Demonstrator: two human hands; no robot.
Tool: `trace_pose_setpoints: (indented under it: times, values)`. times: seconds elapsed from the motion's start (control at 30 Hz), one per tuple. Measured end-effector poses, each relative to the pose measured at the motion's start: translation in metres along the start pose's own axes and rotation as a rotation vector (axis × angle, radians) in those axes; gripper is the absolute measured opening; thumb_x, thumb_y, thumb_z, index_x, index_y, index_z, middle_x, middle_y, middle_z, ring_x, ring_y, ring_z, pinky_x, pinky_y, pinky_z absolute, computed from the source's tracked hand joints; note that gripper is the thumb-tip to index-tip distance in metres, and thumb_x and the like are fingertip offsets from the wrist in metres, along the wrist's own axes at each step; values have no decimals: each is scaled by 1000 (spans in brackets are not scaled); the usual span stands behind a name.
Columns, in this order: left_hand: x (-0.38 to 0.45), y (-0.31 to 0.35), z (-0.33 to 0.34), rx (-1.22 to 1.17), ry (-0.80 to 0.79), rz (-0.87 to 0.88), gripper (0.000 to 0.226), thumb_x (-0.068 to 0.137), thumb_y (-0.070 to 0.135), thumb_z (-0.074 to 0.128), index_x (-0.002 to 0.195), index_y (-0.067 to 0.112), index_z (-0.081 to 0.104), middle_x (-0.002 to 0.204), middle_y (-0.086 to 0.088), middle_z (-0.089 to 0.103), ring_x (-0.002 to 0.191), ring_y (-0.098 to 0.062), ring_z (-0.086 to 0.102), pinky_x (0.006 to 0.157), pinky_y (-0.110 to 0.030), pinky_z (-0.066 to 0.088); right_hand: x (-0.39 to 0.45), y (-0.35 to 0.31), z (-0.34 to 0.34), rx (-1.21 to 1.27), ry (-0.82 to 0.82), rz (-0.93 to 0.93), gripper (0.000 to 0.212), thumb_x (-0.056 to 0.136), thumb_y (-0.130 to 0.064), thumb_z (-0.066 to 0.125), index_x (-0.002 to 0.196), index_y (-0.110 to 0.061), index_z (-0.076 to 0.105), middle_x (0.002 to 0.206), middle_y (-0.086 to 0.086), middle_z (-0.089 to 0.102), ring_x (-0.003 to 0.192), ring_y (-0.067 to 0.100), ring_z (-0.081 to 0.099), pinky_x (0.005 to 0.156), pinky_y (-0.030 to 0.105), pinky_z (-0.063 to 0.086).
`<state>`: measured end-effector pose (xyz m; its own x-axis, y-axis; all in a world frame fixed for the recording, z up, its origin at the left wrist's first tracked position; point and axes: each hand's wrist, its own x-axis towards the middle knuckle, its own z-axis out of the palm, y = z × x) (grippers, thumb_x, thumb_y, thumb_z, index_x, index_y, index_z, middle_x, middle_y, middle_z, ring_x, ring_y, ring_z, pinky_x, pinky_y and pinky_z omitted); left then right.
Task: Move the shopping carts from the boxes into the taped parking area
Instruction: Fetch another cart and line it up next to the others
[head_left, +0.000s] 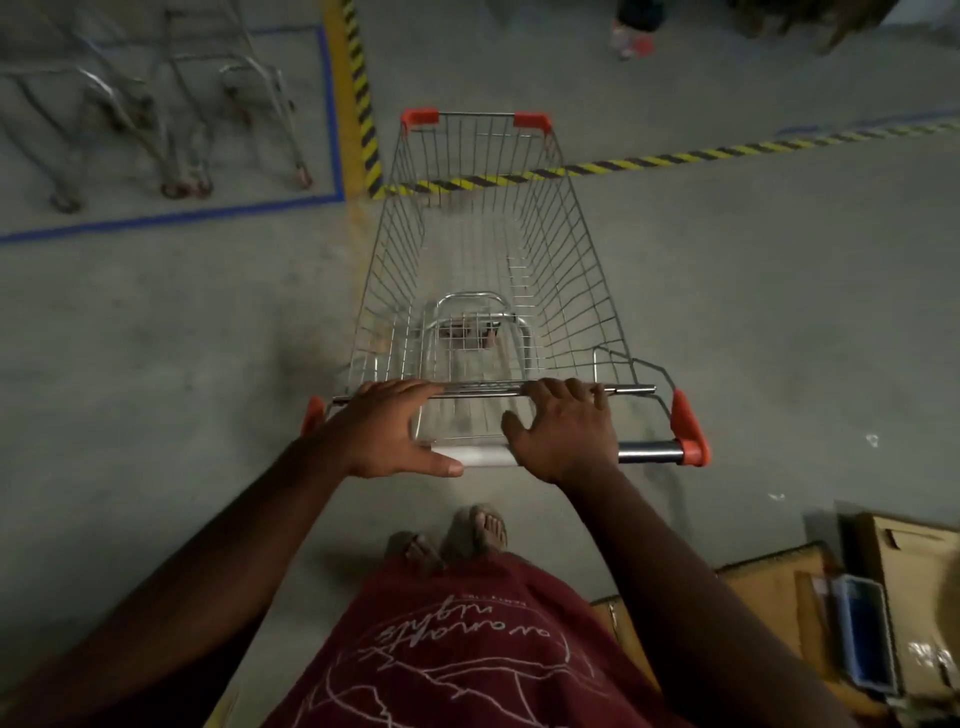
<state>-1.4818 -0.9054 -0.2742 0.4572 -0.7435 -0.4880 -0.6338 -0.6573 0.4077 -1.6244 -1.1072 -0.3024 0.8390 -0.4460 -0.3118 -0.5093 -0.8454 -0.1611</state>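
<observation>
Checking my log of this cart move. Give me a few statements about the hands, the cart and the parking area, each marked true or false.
1. Both the left hand and the right hand are on the cart. True.
2. The cart's basket holds boxes. False: it is empty.
3. Other carts already stand inside the blue tape. True.
4. The cart being pushed is inside the blue tape. False: it is outside, to the right.

Looking like a warehouse or stockroom: bare concrete floor (779, 291), yellow-black hazard tape (675, 156), a blue-taped bay (332, 130) holding parked carts (171, 114), cardboard boxes (769, 597) lying around.
</observation>
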Motion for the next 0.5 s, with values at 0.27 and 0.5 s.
trace_pose_setpoints:
  times: [0.27, 0.5]
  values:
    - [-68, -98, -11, 77, 95, -300, 124, 46, 111, 44, 155, 57, 18, 163, 26, 27, 150, -12, 30, 114, -68, 24, 38, -76, 5, 10, -83, -315, 72, 98, -71, 35, 149, -24, 51, 148, 5, 59, 137, 28, 53, 118, 44, 33]
    - [-116, -156, -19, 46, 150, -430, 127, 42, 113, 40, 154, 60, 12, 164, 28, 24, 152, -9, 25, 118, -65, 20, 57, -162, 14, -53, -54, -386, 75, 96, -72, 27, 132, -19, 64, 126, 9, 73, 116, 29, 67, 107, 46, 44]
